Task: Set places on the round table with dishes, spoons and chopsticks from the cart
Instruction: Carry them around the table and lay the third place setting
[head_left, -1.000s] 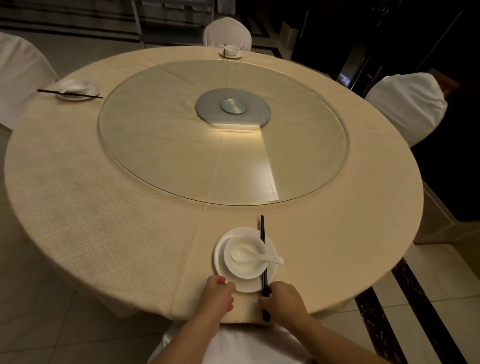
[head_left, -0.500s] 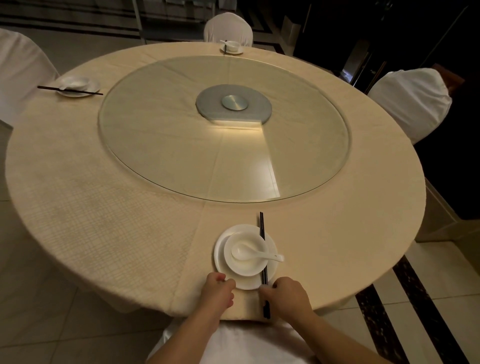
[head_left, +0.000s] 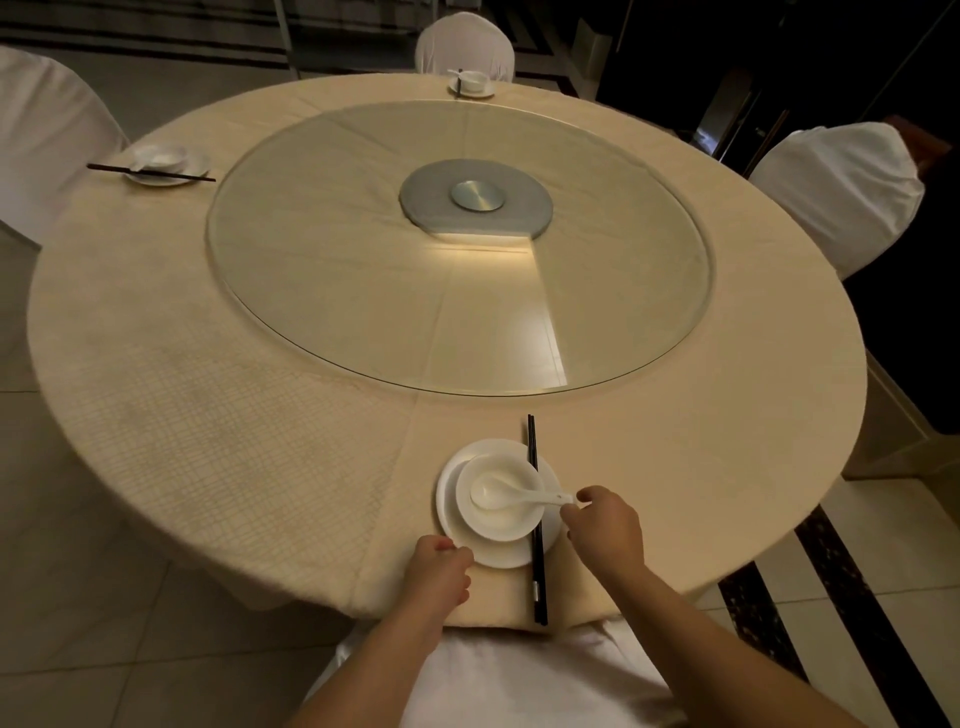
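White spoon (head_left: 511, 496) lies in bowl (head_left: 498, 514); right hand (head_left: 605, 530) pinches its handle. Left hand (head_left: 439, 574), curled, touches plate (head_left: 449, 512). Black chopsticks (head_left: 536, 525) cross plate's right rim.

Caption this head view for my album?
Right hand pinches white ceramic spoon in bowl; left hand steadies white round plate.

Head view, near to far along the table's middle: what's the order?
chopsticks' near ends → bowl with spoon → glass turntable's near rim → metal hub → far place setting → far chair
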